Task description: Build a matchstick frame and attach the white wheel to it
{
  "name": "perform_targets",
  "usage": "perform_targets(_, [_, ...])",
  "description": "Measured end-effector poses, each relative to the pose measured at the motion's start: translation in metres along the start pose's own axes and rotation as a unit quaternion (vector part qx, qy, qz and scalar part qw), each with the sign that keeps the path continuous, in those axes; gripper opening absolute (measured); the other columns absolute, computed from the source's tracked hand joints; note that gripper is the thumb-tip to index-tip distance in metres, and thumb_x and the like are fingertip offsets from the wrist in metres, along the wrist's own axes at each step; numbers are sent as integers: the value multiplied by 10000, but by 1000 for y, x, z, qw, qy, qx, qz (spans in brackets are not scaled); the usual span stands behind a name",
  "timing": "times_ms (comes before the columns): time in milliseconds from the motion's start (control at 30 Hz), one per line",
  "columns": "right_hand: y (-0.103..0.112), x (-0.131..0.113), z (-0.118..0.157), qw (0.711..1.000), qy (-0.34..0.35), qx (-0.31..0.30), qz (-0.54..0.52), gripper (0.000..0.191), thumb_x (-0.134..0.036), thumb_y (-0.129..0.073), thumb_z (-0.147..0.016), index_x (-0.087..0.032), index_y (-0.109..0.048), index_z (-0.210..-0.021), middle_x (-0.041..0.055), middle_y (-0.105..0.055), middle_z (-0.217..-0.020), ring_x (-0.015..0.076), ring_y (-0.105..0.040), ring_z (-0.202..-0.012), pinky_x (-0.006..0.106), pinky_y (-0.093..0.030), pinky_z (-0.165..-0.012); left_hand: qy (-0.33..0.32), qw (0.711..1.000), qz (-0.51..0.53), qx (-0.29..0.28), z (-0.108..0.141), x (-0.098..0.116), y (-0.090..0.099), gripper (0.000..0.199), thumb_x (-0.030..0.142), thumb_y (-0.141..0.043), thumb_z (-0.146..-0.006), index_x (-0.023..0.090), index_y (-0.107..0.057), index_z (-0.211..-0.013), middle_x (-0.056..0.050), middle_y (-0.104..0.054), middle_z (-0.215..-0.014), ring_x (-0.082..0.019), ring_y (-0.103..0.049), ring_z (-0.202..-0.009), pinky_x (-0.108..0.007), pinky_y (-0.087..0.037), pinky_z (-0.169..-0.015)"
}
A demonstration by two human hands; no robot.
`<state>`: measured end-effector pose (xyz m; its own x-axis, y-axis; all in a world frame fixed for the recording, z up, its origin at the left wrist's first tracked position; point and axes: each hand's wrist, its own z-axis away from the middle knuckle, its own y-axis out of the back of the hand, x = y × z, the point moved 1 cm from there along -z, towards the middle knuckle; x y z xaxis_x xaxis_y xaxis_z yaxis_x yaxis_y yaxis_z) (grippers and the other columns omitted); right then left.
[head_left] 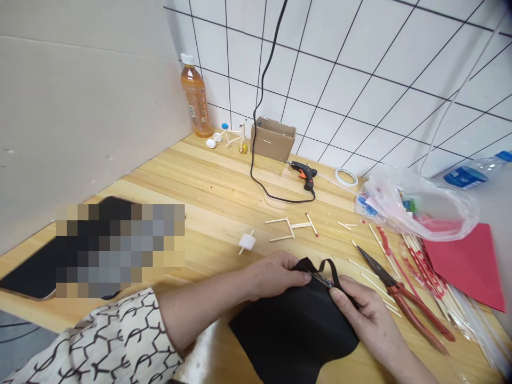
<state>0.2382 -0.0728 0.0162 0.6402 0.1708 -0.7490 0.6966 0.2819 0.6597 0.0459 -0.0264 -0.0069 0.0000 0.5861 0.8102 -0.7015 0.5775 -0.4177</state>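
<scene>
inspection of the head view: the left hand [276,274] is closed, its fingers and thumb pinching the upper edge of a matt black flexible sheet [292,336], which lies partly on the light wooden plank surface [218,186] and partly over its front edge. the right hand [360,314] is also closed on that sheet, just beside the left hand, with a narrow curled black strip [330,265] rising from the edge between them. a small steel blade [320,278] shows between the hands, touching the sheet; its handles are hidden. a patterned cream sleeve [108,341] covers the left forearm.

to the right, near the right hand, lie red-handled scissors with black blades [412,304] over loose wooden sticks [376,288]. beyond the hands are a white cube on a stick [247,243] and a flat wooden stick frame [288,228]. farther back stand a black glue gun [304,175] with its black cord [260,117], a brown cardboard box [274,140], a small stick model with round wheels [230,137] and an orange-filled plastic bottle [196,98]. at right lie a clear plastic bag [412,205] and a red card sheet [466,266]. a dark flat object [40,272] at left is partly blurred out.
</scene>
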Motion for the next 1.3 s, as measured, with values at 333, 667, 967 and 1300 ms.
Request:
perform_targets(333, [-4,4,1,1000,-8,12,-16,268,-342,-455,-886,-199,-671,-817,25,-637,-742,169,-607,-691,249,-491,-662,-4,1000,0,-8,-1,-1,0,352,459,-666,-622,140,-670,-771,-19,-654,-743,-135,-552,-632,-277,-415,-657])
perform_targets(667, [-4,7,3,1000,-14,23,10,308,-361,-450,-886,-184,-622,-702,24,-614,-677,160,-594,-621,240,-463,-572,-6,1000,-16,-1,-1,-2,0,377,457,-644,-638,122,-674,-810,-43,-657,-779,-138,-553,-642,-299,-428,-676])
perform_targets(967, [-3,5,1,1000,5,14,12,253,-330,-452,-889,-199,-668,-880,46,-655,-772,174,-629,-720,254,-496,-645,-16,1000,-2,-13,-2,-3,0,392,486,-670,-602,131,-670,-768,-23,-646,-747,-124,-540,-632,-286,-418,-686])
perform_targets(1300, [-4,8,2,1000,10,9,6,238,-310,-456,-893,-213,-665,-953,26,-644,-763,163,-625,-739,249,-486,-666,-20,1000,-19,-14,-2,-3,0,378,488,-664,-614,135,-659,-751,-19,-639,-741,-130,-533,-636,-288,-413,-680])
